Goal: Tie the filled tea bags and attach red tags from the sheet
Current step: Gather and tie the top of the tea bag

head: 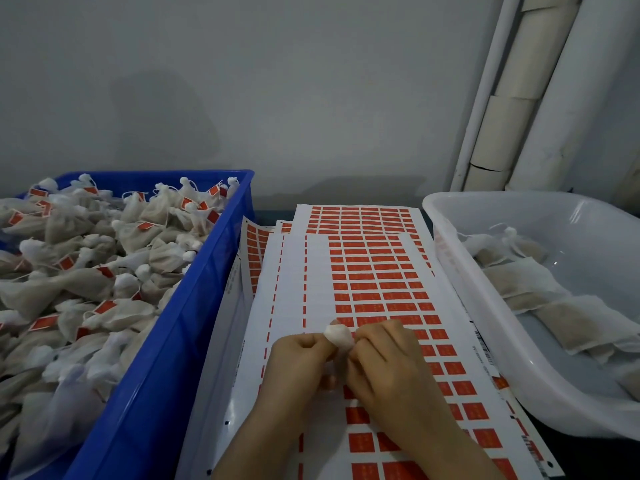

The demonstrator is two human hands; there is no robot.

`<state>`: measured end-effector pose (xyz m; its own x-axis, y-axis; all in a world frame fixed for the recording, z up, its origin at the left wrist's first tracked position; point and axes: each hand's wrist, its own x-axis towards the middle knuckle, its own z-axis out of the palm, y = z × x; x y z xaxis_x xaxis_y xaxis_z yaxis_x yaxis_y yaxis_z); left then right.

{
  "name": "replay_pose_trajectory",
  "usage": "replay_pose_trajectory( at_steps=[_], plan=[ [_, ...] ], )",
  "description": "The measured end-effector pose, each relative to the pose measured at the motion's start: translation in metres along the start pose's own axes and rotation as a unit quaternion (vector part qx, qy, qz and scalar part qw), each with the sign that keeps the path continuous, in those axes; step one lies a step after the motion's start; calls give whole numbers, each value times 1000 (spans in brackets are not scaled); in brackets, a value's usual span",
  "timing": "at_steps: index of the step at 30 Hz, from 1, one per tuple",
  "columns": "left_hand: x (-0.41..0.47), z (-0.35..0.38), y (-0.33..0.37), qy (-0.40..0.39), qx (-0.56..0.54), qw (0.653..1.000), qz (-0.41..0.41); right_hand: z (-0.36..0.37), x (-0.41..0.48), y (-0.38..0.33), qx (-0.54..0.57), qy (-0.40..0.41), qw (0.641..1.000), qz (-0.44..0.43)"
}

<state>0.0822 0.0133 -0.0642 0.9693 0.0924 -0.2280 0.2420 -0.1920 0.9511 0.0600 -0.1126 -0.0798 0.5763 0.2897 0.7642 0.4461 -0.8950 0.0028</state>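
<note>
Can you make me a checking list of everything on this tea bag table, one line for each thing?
Surface: dark table, mostly covered.
Job's things: tag sheets stacked in the middle, many red tags left; white tub on the right with untied bags; blue crate on the left heaped with tied, tagged bags.
Clutter: nothing seen.
Hands: left hand and right hand both pinch the tea bag over the sheets.
Cables: nothing seen.
Surroundings: grey wall; white pipes in the right corner.

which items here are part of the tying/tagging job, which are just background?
In the job:
left hand
right hand
white mesh tea bag, pinched
sheet of red tags
blue plastic crate, tagged bags
white plastic tub, untagged bags

Background:
white wall pipes
</note>
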Motion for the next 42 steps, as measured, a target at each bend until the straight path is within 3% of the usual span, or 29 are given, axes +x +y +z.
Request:
replay_pose_trajectory(
  at_steps=[3,8,16,24,31,37,42],
  plan=[
    [-3,-1,1,-15,-46,999,-18,0,0,1,-4,10,1000,5],
    [-12,0,9,-38,-120,991,42,1,0,0,21,26,999,36],
    [-11,0,13,-43,-107,988,98,-9,1,0,195,44,970,136],
    [-9,1,12,-59,-71,987,130,-10,-1,1,182,52,971,145],
    [-8,-3,9,-149,-29,978,146,-18,5,3,206,87,964,142],
    [-7,-4,8,-167,-21,977,129,-17,0,7,214,39,955,199],
    [-11,3,9,-119,-10,984,129,-20,4,3,314,-37,904,287]
  ],
)
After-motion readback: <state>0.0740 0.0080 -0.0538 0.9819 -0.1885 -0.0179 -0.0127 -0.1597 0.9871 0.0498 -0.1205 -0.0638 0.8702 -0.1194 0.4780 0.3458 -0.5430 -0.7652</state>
